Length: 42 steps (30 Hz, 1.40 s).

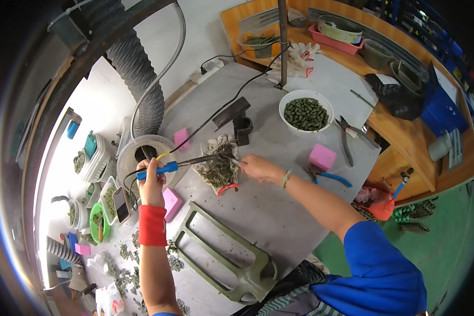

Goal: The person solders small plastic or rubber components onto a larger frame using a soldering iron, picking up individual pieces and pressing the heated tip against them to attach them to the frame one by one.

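My left hand [151,179], with a red wristband, grips the blue handle of a soldering iron [187,162] whose dark shaft points right. Its tip meets a thin metal tool, perhaps tweezers [234,160], pinched in my right hand [257,168]. Both tips hover over a dirty white work glove [218,171] lying flat on the grey table [279,205] and strewn with small green bits. Whatever is between the tips is too small to make out.
A white bowl of green parts [305,113] stands behind my right hand. Pink blocks [322,156], blue-handled pliers [326,176] and black pliers [346,138] lie to the right. An olive plastic frame [231,253] lies in front. A ribbed extraction hose [139,79] and trays of parts [97,158] are at left.
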Each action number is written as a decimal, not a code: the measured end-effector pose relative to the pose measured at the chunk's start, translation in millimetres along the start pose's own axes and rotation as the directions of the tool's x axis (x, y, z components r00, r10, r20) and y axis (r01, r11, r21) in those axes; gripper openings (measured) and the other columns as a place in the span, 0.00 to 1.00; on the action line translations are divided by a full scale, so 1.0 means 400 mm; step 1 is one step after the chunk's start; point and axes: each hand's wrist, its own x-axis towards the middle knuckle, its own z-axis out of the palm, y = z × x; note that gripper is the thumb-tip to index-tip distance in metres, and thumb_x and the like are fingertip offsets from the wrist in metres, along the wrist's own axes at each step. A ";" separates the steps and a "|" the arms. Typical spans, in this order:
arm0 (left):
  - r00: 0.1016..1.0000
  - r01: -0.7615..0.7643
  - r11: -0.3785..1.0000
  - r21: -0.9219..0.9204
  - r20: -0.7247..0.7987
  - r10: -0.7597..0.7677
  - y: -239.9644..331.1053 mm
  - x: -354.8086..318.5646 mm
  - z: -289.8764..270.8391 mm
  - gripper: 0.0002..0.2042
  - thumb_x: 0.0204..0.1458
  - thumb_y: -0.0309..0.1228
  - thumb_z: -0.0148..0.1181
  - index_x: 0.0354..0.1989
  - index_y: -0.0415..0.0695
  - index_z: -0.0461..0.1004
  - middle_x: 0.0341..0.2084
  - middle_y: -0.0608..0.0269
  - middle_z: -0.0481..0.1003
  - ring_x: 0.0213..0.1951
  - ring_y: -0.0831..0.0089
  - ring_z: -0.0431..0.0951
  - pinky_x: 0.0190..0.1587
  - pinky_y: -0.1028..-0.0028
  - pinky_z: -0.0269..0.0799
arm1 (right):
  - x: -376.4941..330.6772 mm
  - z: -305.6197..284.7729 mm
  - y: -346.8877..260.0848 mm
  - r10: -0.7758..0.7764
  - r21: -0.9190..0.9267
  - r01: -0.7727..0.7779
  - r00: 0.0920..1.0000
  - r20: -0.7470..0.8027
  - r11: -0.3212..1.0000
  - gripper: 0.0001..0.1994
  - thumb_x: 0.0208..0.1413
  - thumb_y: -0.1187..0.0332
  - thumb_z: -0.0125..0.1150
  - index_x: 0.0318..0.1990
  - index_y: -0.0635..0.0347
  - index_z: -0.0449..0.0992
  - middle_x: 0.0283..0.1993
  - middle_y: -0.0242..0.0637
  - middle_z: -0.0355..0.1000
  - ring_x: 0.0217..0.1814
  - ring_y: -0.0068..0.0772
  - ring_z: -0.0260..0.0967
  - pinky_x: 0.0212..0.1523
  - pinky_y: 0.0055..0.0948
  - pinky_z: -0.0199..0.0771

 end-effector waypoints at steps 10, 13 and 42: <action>1.000 -0.006 1.000 0.012 0.003 0.006 0.016 -0.002 -0.007 0.05 0.59 0.30 0.56 0.36 0.48 0.65 0.26 0.67 0.73 0.20 0.83 0.65 0.23 0.82 0.60 | 0.009 0.003 -0.017 -0.035 0.124 0.022 0.994 0.105 0.992 0.15 0.64 0.62 0.43 0.30 0.63 0.68 0.18 0.31 0.59 0.13 0.22 0.50 0.12 0.28 0.49; 1.000 -0.002 1.000 0.013 -0.002 0.002 0.011 -0.002 0.001 0.05 0.59 0.30 0.56 0.36 0.48 0.65 0.26 0.67 0.73 0.20 0.83 0.65 0.23 0.82 0.60 | 0.024 0.009 0.011 -0.053 0.130 0.041 0.995 0.086 0.991 0.16 0.64 0.61 0.43 0.31 0.64 0.69 0.19 0.32 0.61 0.13 0.24 0.53 0.12 0.30 0.53; 0.987 -0.031 1.000 -0.003 -0.161 0.030 -0.025 0.004 0.023 0.06 0.57 0.30 0.58 0.35 0.49 0.66 0.24 0.65 0.75 0.17 0.82 0.64 0.19 0.82 0.57 | -0.009 0.107 0.055 -0.327 -0.292 0.253 0.913 -0.244 0.922 0.16 0.61 0.64 0.44 0.33 0.69 0.73 0.35 0.59 0.73 0.39 0.64 0.71 0.42 0.53 0.70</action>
